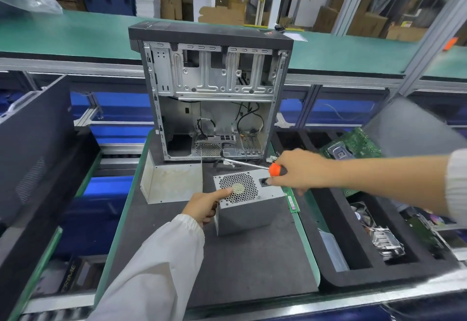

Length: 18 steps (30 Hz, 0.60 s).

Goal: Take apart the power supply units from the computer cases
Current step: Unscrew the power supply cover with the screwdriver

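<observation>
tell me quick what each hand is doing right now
Left hand: grips the power supply unit.
Right hand: holds the screwdriver, fingers on the unit.

A grey boxy PSU [249, 202], its honeycomb fan grille up, stands on the dark mat before the open, seemingly gutted case [214, 93], apart from it.

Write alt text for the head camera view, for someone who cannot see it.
A person's two hands hold a grey power supply box on a dark work mat: the left hand grips its left edge, and the right hand rests on its top corner while holding an orange-handled screwdriver. Behind stands an opened, mostly emptied computer case.
</observation>
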Tool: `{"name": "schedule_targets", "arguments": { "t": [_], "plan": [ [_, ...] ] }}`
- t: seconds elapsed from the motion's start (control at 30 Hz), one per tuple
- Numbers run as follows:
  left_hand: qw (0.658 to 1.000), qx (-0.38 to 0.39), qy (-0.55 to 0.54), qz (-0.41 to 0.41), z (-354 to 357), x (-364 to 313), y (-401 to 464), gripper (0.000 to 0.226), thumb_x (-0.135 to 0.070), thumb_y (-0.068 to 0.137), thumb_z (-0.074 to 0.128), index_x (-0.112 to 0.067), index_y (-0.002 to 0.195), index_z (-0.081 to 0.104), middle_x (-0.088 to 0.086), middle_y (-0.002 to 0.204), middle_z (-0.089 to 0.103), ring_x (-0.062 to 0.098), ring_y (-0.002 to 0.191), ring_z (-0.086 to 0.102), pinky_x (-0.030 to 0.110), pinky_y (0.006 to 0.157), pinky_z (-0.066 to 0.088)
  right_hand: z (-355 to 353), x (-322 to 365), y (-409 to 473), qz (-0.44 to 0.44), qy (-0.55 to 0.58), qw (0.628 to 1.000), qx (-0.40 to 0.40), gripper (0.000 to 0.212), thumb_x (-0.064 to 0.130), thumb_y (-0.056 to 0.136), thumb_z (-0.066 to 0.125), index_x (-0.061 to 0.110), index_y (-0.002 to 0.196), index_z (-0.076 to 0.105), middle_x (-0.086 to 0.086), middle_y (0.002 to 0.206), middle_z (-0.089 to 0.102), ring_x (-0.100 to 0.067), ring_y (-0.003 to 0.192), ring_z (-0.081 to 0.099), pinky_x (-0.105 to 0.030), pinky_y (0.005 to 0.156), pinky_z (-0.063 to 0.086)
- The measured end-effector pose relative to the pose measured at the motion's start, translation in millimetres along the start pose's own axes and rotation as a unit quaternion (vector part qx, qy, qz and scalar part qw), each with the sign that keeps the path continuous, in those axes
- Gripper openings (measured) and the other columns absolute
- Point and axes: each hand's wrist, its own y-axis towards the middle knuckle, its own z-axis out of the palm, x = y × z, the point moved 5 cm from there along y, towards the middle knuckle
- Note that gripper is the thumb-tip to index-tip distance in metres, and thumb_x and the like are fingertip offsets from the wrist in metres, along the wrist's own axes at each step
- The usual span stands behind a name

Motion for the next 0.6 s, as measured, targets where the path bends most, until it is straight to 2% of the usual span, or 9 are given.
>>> {"name": "schedule_targets", "arguments": {
  "t": [0.07,0.13,0.2,0.23,0.33,0.4,0.47,0.53,0.6],
  "plan": [
    [1.0,-0.003,-0.003,0.002,0,2,2,0.039,-0.041,0.076,0.078,-0.008,0.093,0.069,-0.008,0.05,0.02,0.01,0.044,0.013,0.02,0.036,0.012,20,0,2,-0.016,0.082,0.995,0.053,0.042,0.046,0.095,0.05,0.006,0.082,0.054,0.002,0.05,0.056,-0.008,0.042,0.054,-0.014,0.047,0.043],
    [1.0,-0.005,-0.009,0.003,0,3,3,0.04,-0.041,0.075,0.079,-0.008,0.095,0.07,-0.008,0.05,0.021,0.01,0.044,0.014,0.02,0.036,0.012,25,-3,-3,-0.029,0.081,0.99,0.115,0.035,0.041,0.099,0.043,0.007,0.089,0.046,-0.003,0.06,0.059,-0.001,0.037,0.048,-0.009,0.04,0.034],
    [1.0,-0.004,-0.013,0.002,-1,4,4,0.041,-0.042,0.074,0.079,-0.008,0.096,0.07,-0.008,0.051,0.021,0.01,0.045,0.013,0.021,0.038,0.011,14,-12,-10,-0.042,0.065,0.983,0.164,0.028,0.034,0.1,0.04,0.008,0.093,0.043,-0.014,0.075,0.068,-0.002,0.041,0.052,-0.01,0.043,0.039],
    [1.0,-0.003,-0.015,0.003,-1,5,5,0.041,-0.042,0.074,0.08,-0.008,0.096,0.071,-0.008,0.052,0.02,0.01,0.045,0.013,0.021,0.038,0.011,5,-17,-13,-0.052,0.043,0.983,0.172,0.027,0.035,0.1,0.042,0.009,0.093,0.046,-0.015,0.076,0.07,-0.006,0.042,0.056,-0.013,0.046,0.044],
    [1.0,-0.003,-0.02,0.005,-1,7,6,0.042,-0.043,0.072,0.081,-0.009,0.094,0.071,-0.007,0.053,0.021,0.011,0.046,0.013,0.021,0.038,0.011,-32,-32,-21,-0.077,-0.042,0.99,0.115,0.028,0.049,0.087,0.06,0.022,0.092,0.06,0.0,0.059,0.067,-0.012,0.048,0.063,-0.024,0.057,0.052],
    [1.0,-0.002,-0.02,0.005,-2,7,6,0.042,-0.044,0.071,0.081,-0.01,0.094,0.071,-0.007,0.053,0.021,0.011,0.047,0.013,0.021,0.038,0.011,-49,-32,-23,-0.092,-0.103,0.988,0.074,0.032,0.059,0.077,0.065,0.029,0.089,0.063,0.007,0.067,0.067,-0.012,0.062,0.067,-0.023,0.054,0.045],
    [1.0,0.001,-0.023,0.006,-1,7,6,0.043,-0.043,0.071,0.081,-0.009,0.096,0.072,-0.007,0.053,0.021,0.01,0.045,0.013,0.02,0.037,0.011,-57,-28,-21,-0.102,-0.151,0.982,0.053,0.034,0.066,0.072,0.064,0.035,0.087,0.065,0.012,0.076,0.068,-0.012,0.072,0.068,-0.024,0.057,0.046],
    [1.0,0.001,-0.024,0.005,-2,6,5,0.044,-0.043,0.07,0.081,-0.009,0.097,0.072,-0.007,0.053,0.022,0.01,0.045,0.014,0.02,0.036,0.012,-59,-22,-18,-0.109,-0.196,0.974,0.034,0.035,0.068,0.072,0.061,0.037,0.088,0.066,0.014,0.077,0.069,-0.01,0.075,0.066,-0.025,0.059,0.049],
    [1.0,-0.002,-0.025,0.003,-2,6,4,0.042,-0.043,0.07,0.081,-0.01,0.094,0.072,-0.008,0.053,0.023,0.01,0.044,0.014,0.02,0.036,0.012,-61,-14,-14,-0.117,-0.234,0.965,-0.001,0.037,0.069,0.074,0.06,0.037,0.09,0.066,0.015,0.075,0.066,-0.004,0.07,0.06,-0.022,0.053,0.043]
  ]
}}
